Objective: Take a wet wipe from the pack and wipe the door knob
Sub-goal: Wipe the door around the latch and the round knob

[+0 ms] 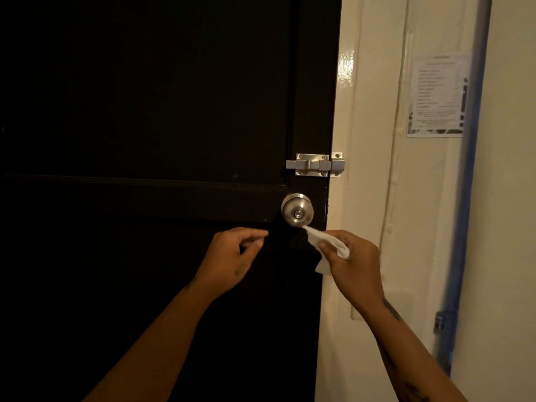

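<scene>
A round silver door knob (297, 210) sits near the right edge of a dark door (145, 111). My right hand (352, 264) is just below and right of the knob, gripping a crumpled white wet wipe (326, 242); the wipe's tip reaches up to the knob's lower edge. My left hand (232, 256) is below and left of the knob, fingers curled, with a small white bit showing between thumb and fingers. The pack of wipes is out of view.
A silver slide bolt (316, 165) is mounted above the knob, spanning door and cream frame (348, 111). A printed paper notice (438, 95) hangs on the wall at right, beside a blue vertical pipe (464, 198).
</scene>
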